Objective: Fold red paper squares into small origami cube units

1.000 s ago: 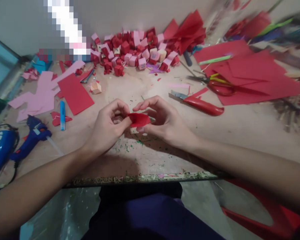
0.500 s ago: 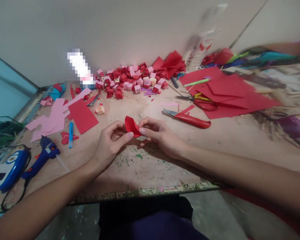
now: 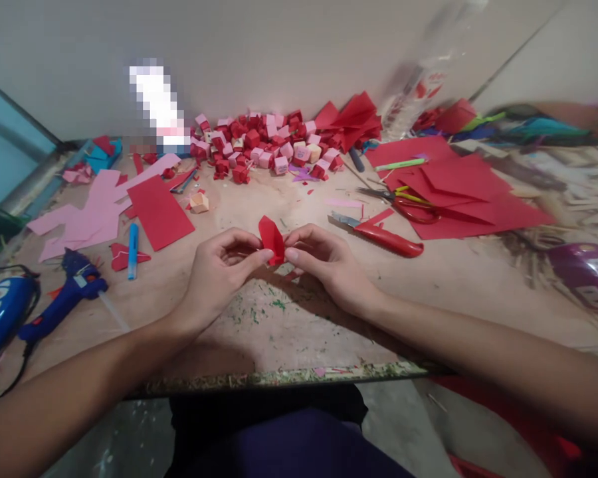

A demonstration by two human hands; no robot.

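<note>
A small folded piece of red paper [image 3: 272, 239] stands upright between my two hands above the worn table [image 3: 289, 325]. My left hand [image 3: 219, 272] pinches its left side with thumb and fingers curled. My right hand [image 3: 323, 262] pinches its right side, fingers bent in over it. Both hands meet at the paper near the middle of the table, a little back from the front edge.
A heap of small red and pink paper cubes [image 3: 264, 146] lies at the back. Red paper sheets [image 3: 458, 186], scissors [image 3: 403, 199] and a red-handled cutter [image 3: 379, 232] lie right. A red sheet [image 3: 159, 211], pink scraps [image 3: 87, 212], a blue pen [image 3: 132, 240] and blue glue gun [image 3: 62, 299] lie left.
The red paper was lying flat between my fingers; it has been turned and folded so it now stands upright. The camera view shifted up and back.
</note>
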